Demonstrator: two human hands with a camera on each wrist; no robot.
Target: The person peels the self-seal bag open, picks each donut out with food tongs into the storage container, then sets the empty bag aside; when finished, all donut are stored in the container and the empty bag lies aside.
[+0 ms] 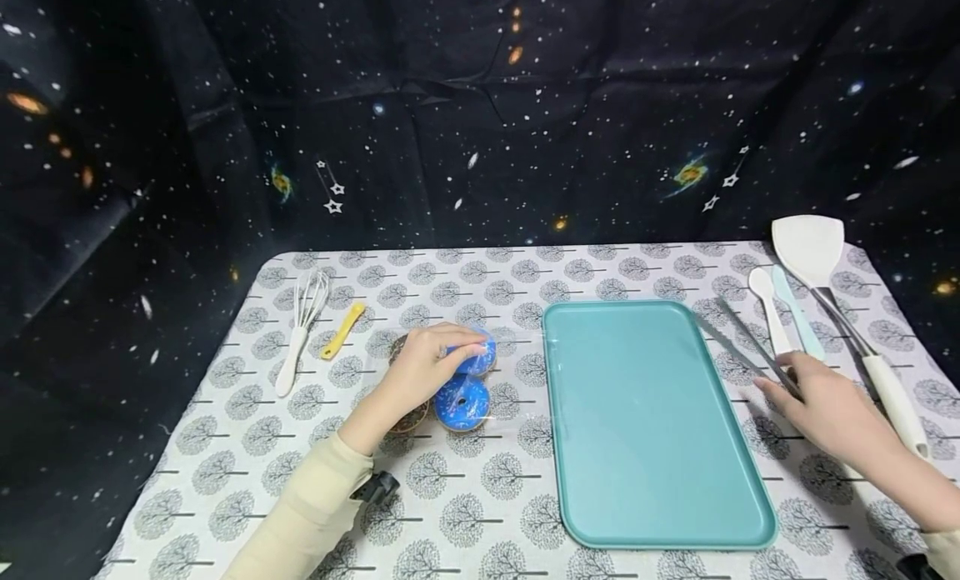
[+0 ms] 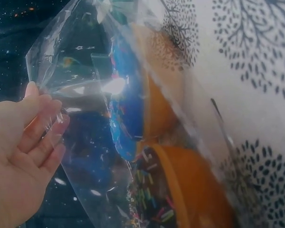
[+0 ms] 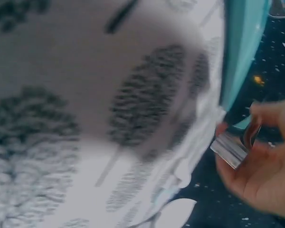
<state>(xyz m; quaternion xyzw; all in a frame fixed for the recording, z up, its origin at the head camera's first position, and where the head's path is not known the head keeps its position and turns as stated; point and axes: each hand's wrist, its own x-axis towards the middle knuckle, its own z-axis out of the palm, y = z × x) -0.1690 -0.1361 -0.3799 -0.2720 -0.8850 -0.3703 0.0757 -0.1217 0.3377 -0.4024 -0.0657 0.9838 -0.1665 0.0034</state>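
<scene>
1. Resting on the left part of the tabletop (image 1: 465,513), the clear plastic bag (image 2: 80,95) holds several ring doughnuts: two with blue icing (image 1: 462,402) and at least one brown one with coloured sprinkles (image 2: 154,199).
2. The left hand (image 1: 427,365) lies on top of the bag, its fingers (image 2: 42,137) bent over the upper blue doughnut and touching the film; the left wrist view shows the palm against loose plastic.
3. The bag looks light, thin and slippery, and the doughnuts inside are probably soft and easy to dent, so my guess is the slack film at the open edge is the safest place to take hold.
4. The right hand (image 1: 828,409) pinches the near end of the metal tongs (image 1: 750,351), fingers and thumb curled around the bright metal (image 3: 232,147). The tongs seem stiff, smooth and light, best gripped along the arms.
5. The teal tray (image 1: 742,530) sits between the hands with nothing on it.
6. Beyond the tongs lie a white spoon (image 1: 767,301), a pale blue spatula (image 1: 797,313) and a white turner (image 1: 810,247).
</scene>
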